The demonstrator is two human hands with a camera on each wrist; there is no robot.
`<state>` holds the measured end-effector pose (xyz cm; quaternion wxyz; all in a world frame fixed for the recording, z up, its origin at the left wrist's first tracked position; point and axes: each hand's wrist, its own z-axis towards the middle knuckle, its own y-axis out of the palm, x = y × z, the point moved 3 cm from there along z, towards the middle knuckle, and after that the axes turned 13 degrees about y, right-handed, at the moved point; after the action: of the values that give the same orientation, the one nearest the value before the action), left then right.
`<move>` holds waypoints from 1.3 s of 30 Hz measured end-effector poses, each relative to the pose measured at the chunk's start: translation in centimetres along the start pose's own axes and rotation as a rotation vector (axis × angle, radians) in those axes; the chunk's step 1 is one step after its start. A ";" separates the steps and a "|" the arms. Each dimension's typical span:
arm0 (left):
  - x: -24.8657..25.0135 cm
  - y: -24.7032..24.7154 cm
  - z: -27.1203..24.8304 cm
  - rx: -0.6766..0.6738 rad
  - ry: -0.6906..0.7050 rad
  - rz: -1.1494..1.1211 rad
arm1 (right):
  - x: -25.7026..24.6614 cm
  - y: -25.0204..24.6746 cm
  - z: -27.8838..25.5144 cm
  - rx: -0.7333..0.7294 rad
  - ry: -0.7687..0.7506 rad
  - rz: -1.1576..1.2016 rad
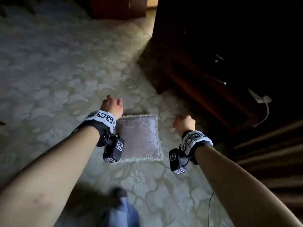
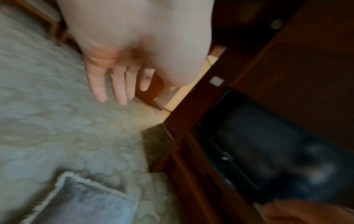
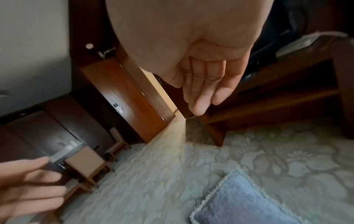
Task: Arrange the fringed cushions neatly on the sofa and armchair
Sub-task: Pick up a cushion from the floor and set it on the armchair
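A pale square cushion (image 1: 139,138) with a fringed edge lies flat on the patterned carpet, straight ahead between my two forearms. My left hand (image 1: 111,104) hovers above the cushion's far left corner, fingers relaxed and empty. My right hand (image 1: 183,122) hangs in the air to the cushion's right, holding nothing. The left wrist view shows straight fingers (image 2: 118,89) over the carpet and the cushion's corner (image 2: 86,201) below. In the right wrist view the fingers (image 3: 203,91) are loosely extended above the cushion (image 3: 243,201).
A dark wooden cabinet (image 1: 213,63) stands close on the right, with a white cable (image 1: 265,110) hanging from it. A striped dark fabric edge (image 1: 270,153) lies at the far right. My foot (image 1: 121,208) is on the floral carpet (image 1: 57,71). A small stool (image 3: 86,166) stands further off.
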<state>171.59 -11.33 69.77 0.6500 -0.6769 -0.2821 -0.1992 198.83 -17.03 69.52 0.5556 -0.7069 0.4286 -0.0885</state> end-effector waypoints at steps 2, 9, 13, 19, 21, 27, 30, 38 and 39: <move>-3.1 1.7 6.1 -0.021 -0.115 0.034 | -3.4 4.2 5.6 -0.073 0.033 -0.030; -13.8 13.7 21.3 -0.095 -0.448 -0.008 | -5.2 21.9 24.7 -0.289 0.400 0.188; -20.2 23.8 25.7 -0.163 -0.591 -0.082 | -3.2 32.6 33.8 -0.437 0.527 0.206; -31.9 40.4 29.2 -0.187 -0.751 -0.145 | 1.7 46.2 43.7 -0.568 0.616 0.254; -35.1 44.9 29.4 -0.211 -0.780 -0.164 | 4.5 51.0 46.4 -0.581 0.630 0.186; -40.4 57.6 31.2 -0.518 -0.553 -0.184 | 4.5 61.1 49.4 -0.572 0.360 -0.109; -41.2 59.0 30.3 -0.455 -0.541 -0.055 | 5.4 62.1 50.1 -0.424 0.442 -0.233; -31.3 44.7 25.2 -0.357 -0.482 0.122 | -1.1 49.0 43.1 -0.380 0.188 -0.351; -29.6 41.3 24.8 -0.359 -0.468 0.114 | -3.3 46.0 41.4 -0.371 0.155 -0.336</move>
<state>173.10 9.84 17.39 0.4474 -0.8233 -0.3462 -0.0477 198.37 14.03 15.88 0.3594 -0.8491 0.3556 -0.1533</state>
